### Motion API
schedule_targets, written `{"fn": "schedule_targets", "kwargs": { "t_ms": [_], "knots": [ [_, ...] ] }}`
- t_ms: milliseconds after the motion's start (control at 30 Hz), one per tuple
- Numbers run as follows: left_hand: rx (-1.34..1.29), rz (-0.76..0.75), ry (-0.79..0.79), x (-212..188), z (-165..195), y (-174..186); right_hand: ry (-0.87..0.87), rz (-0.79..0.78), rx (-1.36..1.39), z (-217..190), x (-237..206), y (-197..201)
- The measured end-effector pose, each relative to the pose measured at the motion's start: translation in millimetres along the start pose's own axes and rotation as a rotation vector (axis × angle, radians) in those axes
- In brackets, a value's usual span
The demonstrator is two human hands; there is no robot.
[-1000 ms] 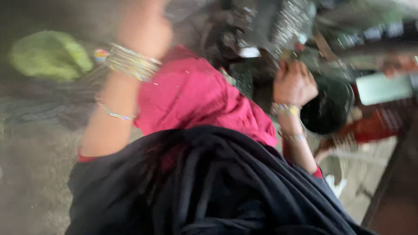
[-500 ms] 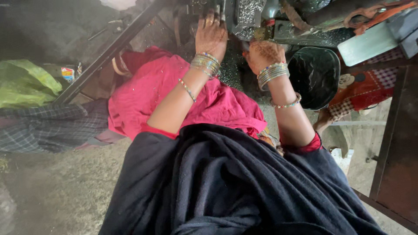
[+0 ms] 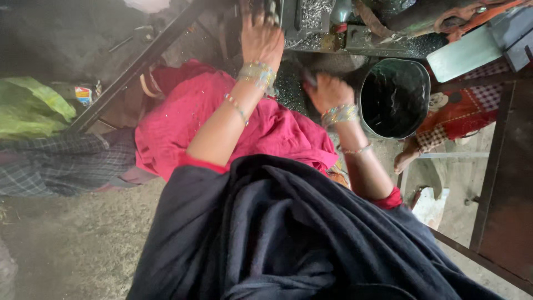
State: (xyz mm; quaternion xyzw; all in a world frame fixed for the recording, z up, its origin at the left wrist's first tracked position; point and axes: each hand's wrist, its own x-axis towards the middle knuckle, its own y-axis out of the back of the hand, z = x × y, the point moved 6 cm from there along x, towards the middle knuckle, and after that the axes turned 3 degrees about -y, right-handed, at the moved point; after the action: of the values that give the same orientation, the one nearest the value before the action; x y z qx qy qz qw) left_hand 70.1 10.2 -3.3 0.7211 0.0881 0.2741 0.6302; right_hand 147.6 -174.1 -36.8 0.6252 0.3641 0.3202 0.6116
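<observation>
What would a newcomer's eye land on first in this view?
Probably the bright pink cloth across the lap at centre, with a dark shawl below it. Above, the bangled left hand reaches up to a grey machine strewn with metal shavings, while the right hand is beside a black bucket.

1. A small, rough metal workshop: at twelve o'clock stands a grimy grey steel machine bed [image 3: 311, 22], strewn with glittering metal shavings.
2. At two o'clock, a dented black metal bucket [image 3: 395, 99] sits below the machine, beside a slanting pale green metal plate [image 3: 463, 54].
3. At ten o'clock, a dark diagonal steel frame bar [image 3: 139, 64] crosses above a bare, dusty concrete floor [image 3: 72, 239].
</observation>
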Motion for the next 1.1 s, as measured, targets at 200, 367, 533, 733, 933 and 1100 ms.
{"fn": "schedule_targets", "kwargs": {
  "t_ms": [200,367,533,733,933,1100],
  "knots": [
    [0.038,-0.073,-0.028,22,14,-24,-0.153,-0.078,0.059,-11,-18,-6],
    [-0.092,0.221,0.031,9,7,-13,-0.188,-0.123,0.225,-6,-20,-12],
    [-0.064,-0.161,-0.067,11,12,-34,-0.131,-0.148,0.209,3,0,-5],
    [0.045,0.068,-0.046,13,12,-24,-0.082,-0.034,0.295,-5,-21,-13],
    [-0.014,-0.005,-0.075,10,19,-22,-0.165,-0.135,0.142,1,-16,-20],
    [0.029,0.126,0.008,8,4,-6,-0.185,-0.144,0.325,-8,-27,-30]
  ]
}}
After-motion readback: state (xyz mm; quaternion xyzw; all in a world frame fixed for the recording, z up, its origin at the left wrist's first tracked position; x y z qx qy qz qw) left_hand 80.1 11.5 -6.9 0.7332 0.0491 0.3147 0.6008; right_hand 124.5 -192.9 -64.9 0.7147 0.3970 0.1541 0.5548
